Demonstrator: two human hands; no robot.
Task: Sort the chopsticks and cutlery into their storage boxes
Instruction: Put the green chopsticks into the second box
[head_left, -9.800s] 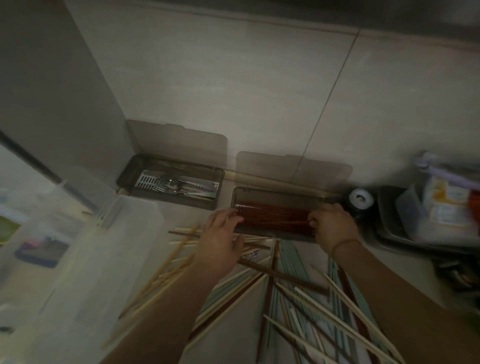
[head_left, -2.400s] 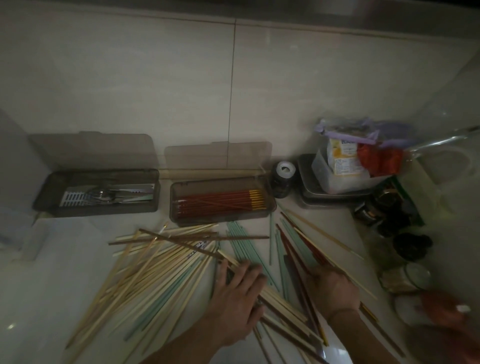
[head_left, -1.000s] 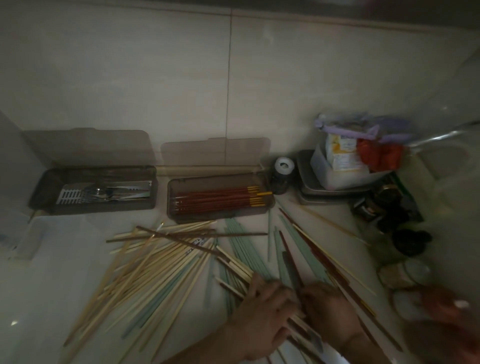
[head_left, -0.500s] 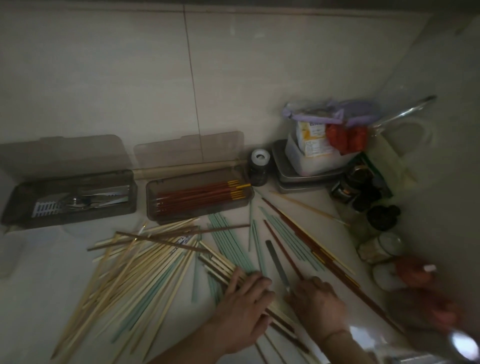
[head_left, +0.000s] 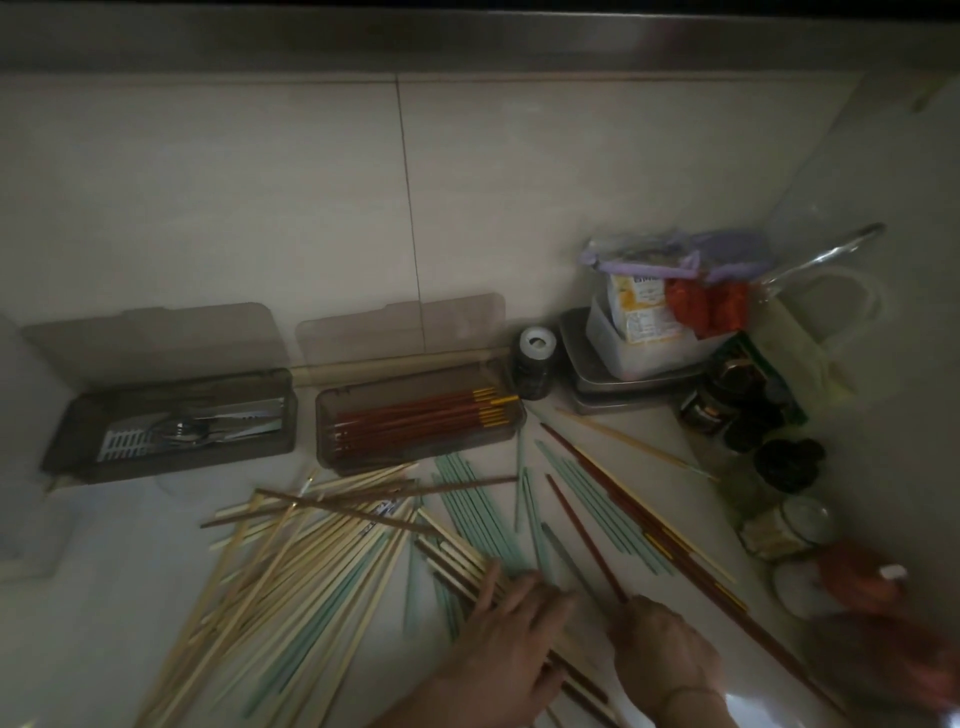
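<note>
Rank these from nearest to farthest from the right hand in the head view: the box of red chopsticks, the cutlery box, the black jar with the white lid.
From the right hand:
1. Box of red chopsticks, ahead and to the left, by the wall.
2. Black jar with the white lid, ahead, just right of that box; close to it in rank.
3. Cutlery box, far left along the wall.

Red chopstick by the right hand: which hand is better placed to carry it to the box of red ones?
Right, probably. The right hand already grips the red chopstick; the left hand lies flat on the mixed pile. The box sits ahead.
</note>
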